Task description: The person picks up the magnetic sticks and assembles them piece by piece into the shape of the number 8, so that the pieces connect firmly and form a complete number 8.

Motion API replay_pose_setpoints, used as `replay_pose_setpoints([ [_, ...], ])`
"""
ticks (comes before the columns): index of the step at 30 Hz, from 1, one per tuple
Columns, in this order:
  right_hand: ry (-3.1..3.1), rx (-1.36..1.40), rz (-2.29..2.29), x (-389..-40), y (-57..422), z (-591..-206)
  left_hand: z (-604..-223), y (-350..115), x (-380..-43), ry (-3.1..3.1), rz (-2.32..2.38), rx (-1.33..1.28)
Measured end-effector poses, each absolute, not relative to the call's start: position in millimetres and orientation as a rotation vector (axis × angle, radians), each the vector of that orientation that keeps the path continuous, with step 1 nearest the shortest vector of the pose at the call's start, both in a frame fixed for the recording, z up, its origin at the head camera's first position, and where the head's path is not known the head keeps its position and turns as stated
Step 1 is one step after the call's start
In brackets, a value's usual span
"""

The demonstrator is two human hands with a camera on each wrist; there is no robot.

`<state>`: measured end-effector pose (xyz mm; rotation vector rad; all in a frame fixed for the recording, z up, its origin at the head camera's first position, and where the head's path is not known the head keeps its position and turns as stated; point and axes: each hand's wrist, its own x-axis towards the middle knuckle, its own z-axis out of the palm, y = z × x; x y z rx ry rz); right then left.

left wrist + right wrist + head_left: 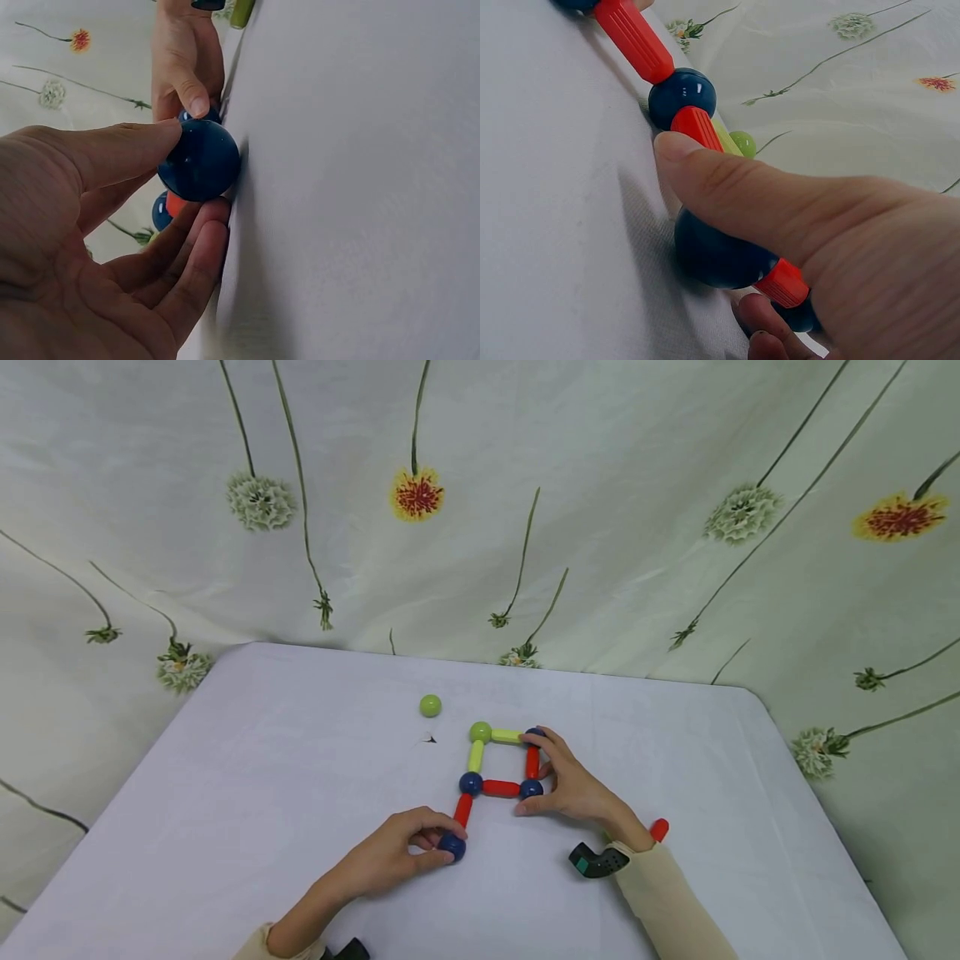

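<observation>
On the table, magnetic building balls and rods form a square with a tail. Its corners are a green ball (pixel 480 732) and blue balls, joined by green rods and red rods (pixel 501 788). My left hand (pixel 401 852) pinches the blue ball (pixel 199 161) at the free end of the tail's red rod (pixel 463 810), thumb on top and fingers beneath in the left wrist view. My right hand (pixel 573 785) grips the square's right side, thumb over the near blue ball (pixel 720 251) and a finger at the far blue ball (pixel 534 732).
A loose green ball (pixel 431 706) lies beyond the square, near a small dark mark (pixel 430 740) on the white tablecloth (pixel 300 760). Part of a red rod (pixel 659 829) shows beside my right wrist. A flower-print cloth (pixel 600 527) hangs behind the table.
</observation>
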<state>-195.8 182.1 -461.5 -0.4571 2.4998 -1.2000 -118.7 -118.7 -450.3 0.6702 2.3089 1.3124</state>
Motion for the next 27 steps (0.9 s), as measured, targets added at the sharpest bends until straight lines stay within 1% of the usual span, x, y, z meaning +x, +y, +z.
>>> replay_pose_setpoints([
  [11,2.508,-0.472,-1.19,-194.6,181.4,-459.2,-455.3,-113.5,-118.9,2.327,1.299,0.687],
  [19,2.514,-0.454,-1.183,-195.4,182.1,-460.4,-455.7,-113.0,-130.3,2.302,1.217,0.719],
  [27,2.487,-0.425,-1.171,-193.8,183.0,-455.9,-460.0,-118.3,-135.9,2.224,1.237,0.678],
])
